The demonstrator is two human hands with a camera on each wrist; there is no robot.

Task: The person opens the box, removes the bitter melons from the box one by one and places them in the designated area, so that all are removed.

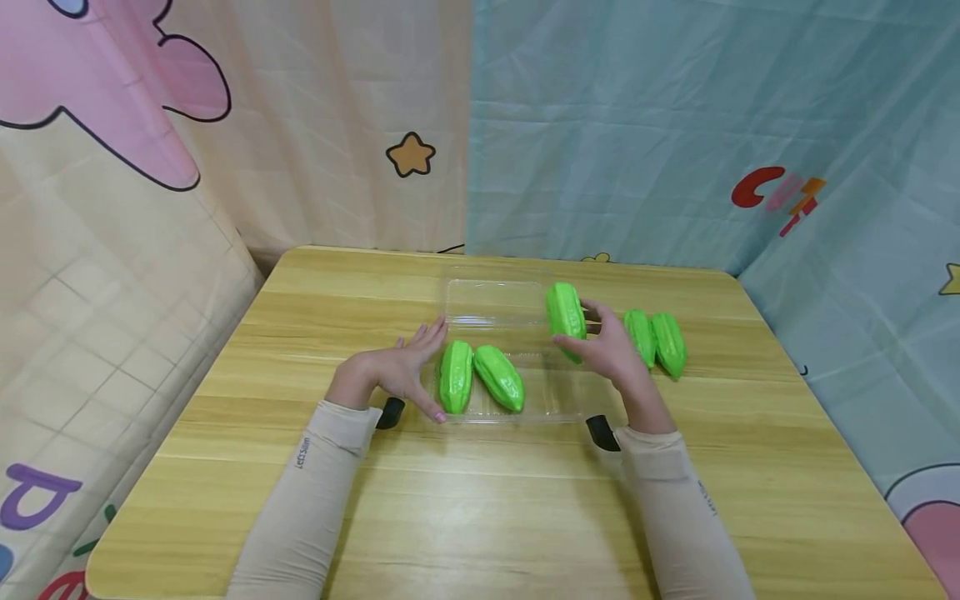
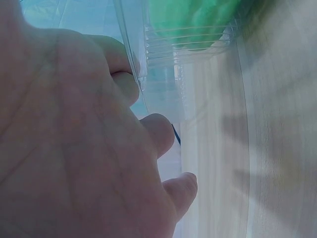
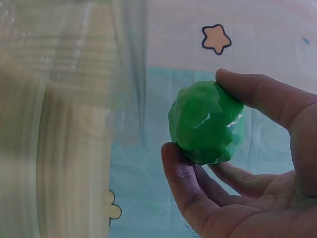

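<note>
In the head view, my right hand (image 1: 609, 343) holds a glossy green ridged fruit (image 1: 566, 312) between thumb and fingers, raised over the right part of a clear plastic box (image 1: 551, 392). The right wrist view shows this fruit (image 3: 205, 121) end-on, thumb on one side and fingers on the other. Two like fruits, one nearly straight (image 1: 456, 377) and one slanted (image 1: 499, 379), lie in the box's left half. My left hand (image 1: 401, 367) is spread at the box's left side, its thumb by the front corner. Its fingers lie straight along the clear wall (image 2: 130, 49) in the left wrist view.
The box's clear lid (image 1: 495, 302) is folded back behind it on the wooden table (image 1: 465, 500). Two more green fruits, a left one (image 1: 640, 336) and a right one (image 1: 669, 344), lie side by side beyond my right hand. Printed curtains (image 1: 600, 125) hang around the table.
</note>
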